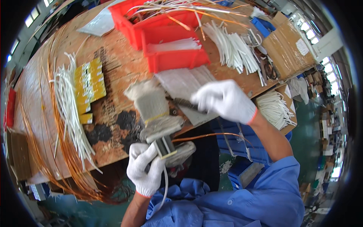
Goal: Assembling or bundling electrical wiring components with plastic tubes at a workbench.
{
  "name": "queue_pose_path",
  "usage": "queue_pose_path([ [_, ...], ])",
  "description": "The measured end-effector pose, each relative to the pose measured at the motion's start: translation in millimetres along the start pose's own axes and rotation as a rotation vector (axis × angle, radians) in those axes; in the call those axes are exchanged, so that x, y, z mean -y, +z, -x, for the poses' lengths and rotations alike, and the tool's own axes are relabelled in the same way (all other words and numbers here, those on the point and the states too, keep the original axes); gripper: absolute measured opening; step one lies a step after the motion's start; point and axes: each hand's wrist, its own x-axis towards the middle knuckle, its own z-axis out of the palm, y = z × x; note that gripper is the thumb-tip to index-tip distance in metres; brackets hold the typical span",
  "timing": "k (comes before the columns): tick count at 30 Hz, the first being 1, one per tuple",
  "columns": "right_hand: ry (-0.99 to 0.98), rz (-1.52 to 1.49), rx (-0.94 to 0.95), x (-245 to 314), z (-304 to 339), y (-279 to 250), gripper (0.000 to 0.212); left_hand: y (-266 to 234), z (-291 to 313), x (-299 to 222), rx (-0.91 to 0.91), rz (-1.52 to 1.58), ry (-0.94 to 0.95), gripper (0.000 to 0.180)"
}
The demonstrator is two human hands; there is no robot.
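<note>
"Two gloved hands are shown, with clock directions taken from the small dark-sided block [164,146] at the near edge of the tabletop [124,72]. Which step is in hand?"

"Probably the handling of a wire lead. The left hand [145,169], at seven o'clock, has its grip closed on the block, thumb and fingers pinching its near left side. One copper wire [211,135] runs from the block toward three o'clock; a white sleeve [165,185] hangs toward six."

"And the right hand [227,100]?"

"At two o'clock, fingers curled and blurred by motion. A dark tool [185,102] shows at their tips, toward one o'clock; whether the grip is closed on it cannot be told."

"What stands between eleven and twelve?"

"A cloth-wrapped bundle [151,106] with a yellow band. A plastic-wrapped part [162,128] lies between it and the block. Farther out are a red bin [177,61] at twelve and loose white sleeves [68,98] at ten."

"What would the next move call for?"

"On this reading, a steady left pinch, lest the block turn and drag its wire, and a secure right grip before any tool approaches the lead. The wire's free length should be kept clear of the sleeve."
</note>
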Motion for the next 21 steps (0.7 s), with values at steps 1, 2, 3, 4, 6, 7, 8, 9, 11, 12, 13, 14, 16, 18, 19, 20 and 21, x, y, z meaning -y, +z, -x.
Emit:
queue_pose_path([
  [1,0.073,0.2,-0.211,-17.5,-17.0,-16.4,0.022,2.7,-0.4,-2.2,0.0,-0.019,-0.023,0.026],
  [2,0.079,0.304,-0.37,-42.0,-37.0,-35.9,0.027,6.6,0.5,-4.0,-0.014,-0.033,-0.055,0.022],
  [3,0.17,0.356,-0.461,-54.9,-59.1,-52.8,0.029,10.3,2.1,-3.6,-0.046,-0.019,-0.048,0.02],
  [4,0.049,0.521,-0.562,-85.3,-79.3,-73.2,0.028,14.6,2.7,-2.1,-0.072,0.001,-0.039,0.018],
  [6,-0.021,0.486,-0.548,-124.6,-124.1,-95.9,0.029,17.9,6.2,2.8,-0.109,0.0,-0.03,0.012],
  [7,-0.051,0.459,-0.492,-142.4,-145.1,-104.9,0.03,18.4,7.6,4.5,-0.105,-0.001,-0.03,0.011],
  [8,-0.078,0.432,-0.432,-155.2,-159.6,-113.1,0.03,19.2,8.1,6.0,-0.102,-0.003,-0.033,0.01],
  [9,-0.079,0.425,-0.424,-156.4,-168.0,-115.3,0.03,19.0,8.0,6.7,-0.106,-0.012,-0.039,0.01],
  [11,-0.089,0.629,-0.313,-149.4,-172.2,-118.1,0.03,19.7,7.5,6.1,-0.114,0.0,-0.027,0.008],
  [12,-0.088,0.626,-0.304,-147.0,-165.9,-118.0,0.03,20.6,6.8,6.4,-0.117,-0.004,-0.035,0.008],
  [13,-0.046,0.5,-0.377,-143.7,-155.4,-114.8,0.028,20.8,6.2,6.4,-0.119,0.012,-0.022,0.008],
  [14,-0.001,0.375,-0.446,-137.6,-141.8,-111.9,0.026,21.0,5.6,6.7,-0.122,0.03,-0.009,0.008],
  [16,0.132,0.318,-0.575,-97.7,-100.1,-99.7,0.021,18.7,6.9,7.1,-0.127,0.041,-0.019,0.014],
  [18,-0.073,0.246,-0.642,-68.9,-43.9,-101.0,0.022,20.1,4.8,2.7,-0.125,0.017,-0.021,0.02],
  [19,-0.116,0.346,-0.67,-41.8,-11.6,-101.2,0.023,22.2,4.0,5.0,-0.112,0.033,-0.007,0.027],
  [20,-0.166,0.427,-0.684,-14.8,13.7,-95.7,0.024,20.1,5.5,8.0,-0.107,0.027,0.0,0.035],
  [21,-0.167,0.358,-0.588,14.5,41.3,-92.1,0.025,20.4,5.4,6.4,-0.114,0.039,-0.007,0.038],
])
